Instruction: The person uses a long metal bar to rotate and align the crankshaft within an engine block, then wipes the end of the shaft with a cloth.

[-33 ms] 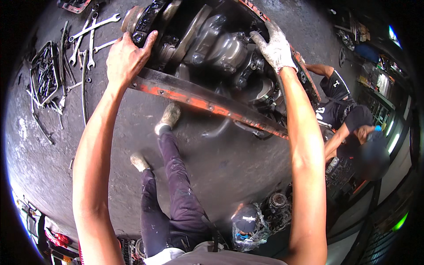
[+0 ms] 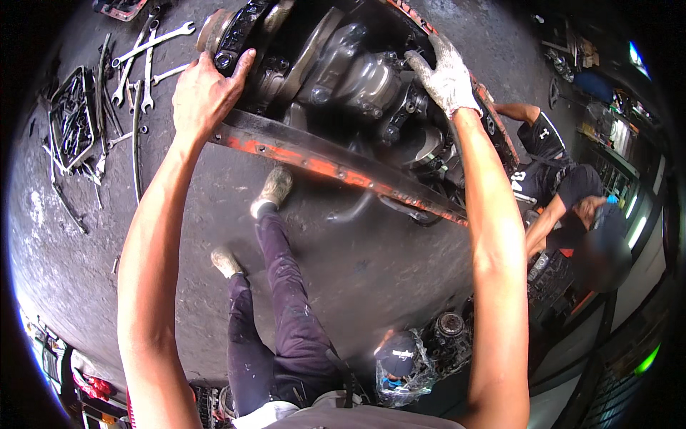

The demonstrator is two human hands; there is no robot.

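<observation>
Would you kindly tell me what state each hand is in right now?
Left hand: bare, thumb spread, at the engine block; grip cannot be told.
Right hand: gloved, thumb apart from fingers, at the orange edge; grip cannot be told.

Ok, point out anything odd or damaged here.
The right grip wears a grimy white glove, but the left grip is bare, an odd mismatch. The orange-painted engine-block flange looks worn, its paint patchy and dark. Combination wrenches lie crossed and loose on the floor, which looks untidy.
</observation>
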